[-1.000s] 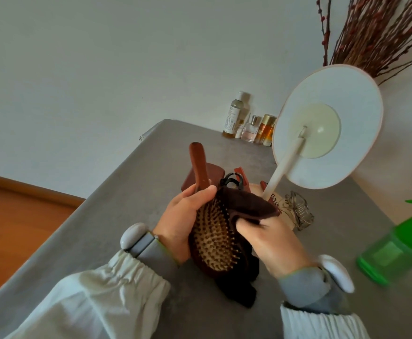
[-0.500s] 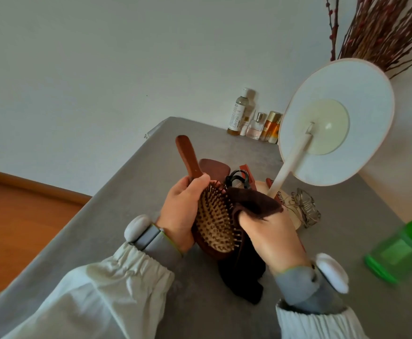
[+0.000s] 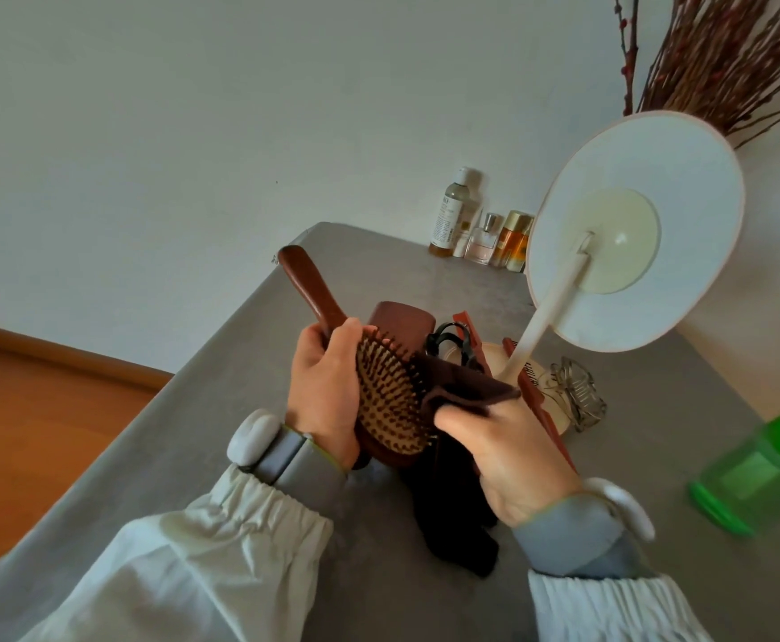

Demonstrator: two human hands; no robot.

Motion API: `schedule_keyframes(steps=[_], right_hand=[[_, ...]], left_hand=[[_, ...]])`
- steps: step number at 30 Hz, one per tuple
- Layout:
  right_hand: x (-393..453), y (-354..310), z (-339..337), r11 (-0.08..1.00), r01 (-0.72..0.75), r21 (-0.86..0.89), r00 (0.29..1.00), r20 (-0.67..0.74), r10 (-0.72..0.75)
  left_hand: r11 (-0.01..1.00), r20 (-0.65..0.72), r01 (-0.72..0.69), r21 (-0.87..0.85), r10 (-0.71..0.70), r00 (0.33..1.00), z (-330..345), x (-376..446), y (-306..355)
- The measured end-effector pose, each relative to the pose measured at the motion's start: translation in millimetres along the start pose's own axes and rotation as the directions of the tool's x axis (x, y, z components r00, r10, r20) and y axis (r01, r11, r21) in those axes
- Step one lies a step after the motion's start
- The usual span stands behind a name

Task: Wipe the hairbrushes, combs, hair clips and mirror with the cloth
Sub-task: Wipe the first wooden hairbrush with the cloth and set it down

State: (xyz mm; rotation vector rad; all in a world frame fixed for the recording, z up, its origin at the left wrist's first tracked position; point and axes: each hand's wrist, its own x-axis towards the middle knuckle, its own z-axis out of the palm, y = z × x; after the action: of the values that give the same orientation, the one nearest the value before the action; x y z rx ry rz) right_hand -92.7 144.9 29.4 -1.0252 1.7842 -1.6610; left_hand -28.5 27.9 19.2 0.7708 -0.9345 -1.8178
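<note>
No readable text: tall bottle [image 3: 450, 210] has a printed label, too small to read; comb [image 3: 532, 379] lettering is blurred.

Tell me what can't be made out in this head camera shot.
- Round white stand mirror: head view shows only its back, so the glass is hidden.
- Green plastic spray bottle: blurred, cut off by the right edge.
- Small bottles by the wall: labels too small.
- Dark brown cloth: lower part hidden behind the right hand.

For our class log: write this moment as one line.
left hand: grips oval wooden hairbrush | right hand: presses dark brown cloth on bristles | step: wiping
</note>
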Motion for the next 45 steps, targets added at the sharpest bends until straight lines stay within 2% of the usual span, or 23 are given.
schedule_keyframes(steps=[2, 5, 7, 11, 16, 20, 22, 24, 26, 30, 33, 35, 39, 42, 45], right_hand=[[-1.3, -0.2, 0.6, 0.997, -0.017, 0.071, 1.000, 0.010, 0.016], [-0.3, 1.4, 3.0, 0.996, 0.072, -0.052, 0.988, -0.130, -0.078], [-1.2, -0.1, 5.1, 0.989, 0.075, -0.125, 0.988, -0.125, -0.091], [-2.6, -0.5, 5.3, 0.987, -0.071, 0.141, 0.997, 0.025, 0.069], [-0.8, 7.2, 10.7, 0.999, -0.007, -0.032, 0.990, -0.138, 0.003], [-3.9, 2.7, 10.3, 1.000, 0.005, 0.013, 1.000, -0.020, -0.005], [-3.5, 2.3, 10.4, 0.987, 0.096, -0.133, 0.994, -0.036, -0.102], [-0.5, 5.4, 11.3, 0.938, 0.156, -0.308, 0.976, -0.100, -0.195], [0.8, 5.1, 9.3, 0.912, 0.168, -0.374, 0.956, -0.165, -0.244], [-6.9, -3.2, 3.4, 0.918, 0.150, -0.367, 0.982, -0.053, -0.181], [-3.0, 2.0, -1.0, 0.856, 0.217, -0.469, 0.946, -0.115, -0.303], [1.1, 4.0, -5.2, 0.850, 0.199, -0.489, 0.938, -0.158, -0.310], [-1.2, 2.1, -8.1, 0.874, 0.181, -0.451, 0.971, -0.058, -0.231], [3.0, 5.1, -7.1, 0.803, 0.195, -0.563, 0.935, -0.142, -0.326], [5.6, 5.1, -10.6, 0.848, 0.171, -0.501, 0.954, -0.130, -0.269]], left_hand=[[1.000, -0.010, -0.014, -0.006, 0.014, 1.000, 0.7, -1.1, -0.9], [1.000, -0.013, -0.004, 0.008, 0.004, 1.000, 0.9, -2.2, -3.6], [1.000, -0.046, -0.015, 0.023, 0.016, 0.999, 0.1, 0.5, -3.2], [0.996, -0.099, -0.093, 0.018, 0.094, 0.991, -0.2, 0.5, -0.7], [0.997, -0.106, -0.069, 0.022, 0.071, 0.992, -0.3, -1.4, -2.5], [0.997, -0.136, -0.069, 0.028, 0.073, 0.988, -2.8, -1.0, 2.7], [0.999, -0.122, -0.035, 0.026, 0.038, 0.992, -2.9, -1.8, 2.5], [1.000, -0.094, 0.023, 0.019, -0.021, 0.995, -2.9, -1.8, 0.6], [0.997, -0.070, 0.066, 0.025, -0.064, 0.995, -3.1, -0.9, 0.0], [0.996, 0.005, 0.093, 0.014, -0.093, 0.996, -4.0, 0.2, 2.5], [0.985, 0.174, 0.168, -0.032, -0.160, 0.972, -2.7, -3.2, 2.6], [0.978, 0.264, 0.203, -0.054, -0.182, 0.947, -1.7, -7.1, 2.1], [0.978, 0.327, 0.202, -0.048, -0.176, 0.928, -2.9, -9.3, 3.6], [0.972, 0.398, 0.236, -0.006, -0.214, 0.892, -3.5, -11.5, 3.2], [0.962, 0.441, 0.274, 0.004, -0.247, 0.863, -3.5, -12.7, 1.5]])
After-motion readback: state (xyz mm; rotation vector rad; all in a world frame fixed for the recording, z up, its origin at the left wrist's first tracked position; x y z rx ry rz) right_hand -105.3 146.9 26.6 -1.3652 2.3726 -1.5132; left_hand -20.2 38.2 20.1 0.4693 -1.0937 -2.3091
